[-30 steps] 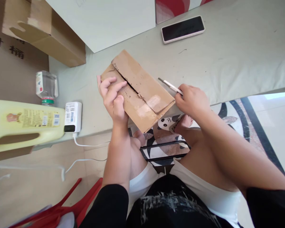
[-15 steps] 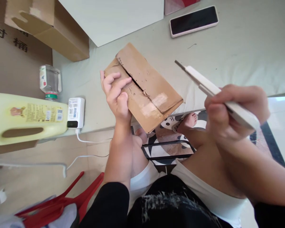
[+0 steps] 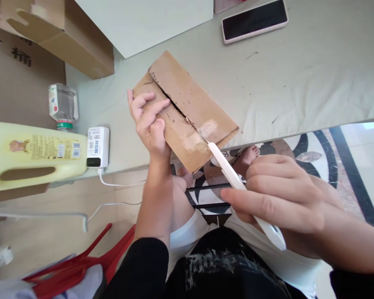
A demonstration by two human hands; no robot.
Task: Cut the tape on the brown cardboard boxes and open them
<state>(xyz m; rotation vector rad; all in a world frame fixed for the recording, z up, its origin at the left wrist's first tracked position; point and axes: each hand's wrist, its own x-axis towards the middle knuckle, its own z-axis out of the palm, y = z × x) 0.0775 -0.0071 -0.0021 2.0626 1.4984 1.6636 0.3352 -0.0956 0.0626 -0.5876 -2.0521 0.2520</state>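
Observation:
A worn brown cardboard box (image 3: 191, 97) is tilted over the front edge of the cloth-covered surface, with a dark slit along its flap seam and a patch of clear tape across that seam. My left hand (image 3: 151, 124) grips the box by its left side, fingers over the top face. In my right hand (image 3: 280, 195) is a white utility knife (image 3: 229, 168), held closed in the fingers. Its tip meets the seam near the taped end of the box; the blade itself is mostly hidden there.
A phone (image 3: 254, 21) lies at the back right. On the left are a yellow jug (image 3: 34, 155), a white power bank (image 3: 98, 145) with a cable, a clear bottle (image 3: 64, 104) and a larger carton (image 3: 81, 50). A red chair (image 3: 102, 257) stands lower left.
My right hand has moved left and down with the utility knife, bringing its tip from the air onto the box's seam. My left hand keeps its hold on the box.

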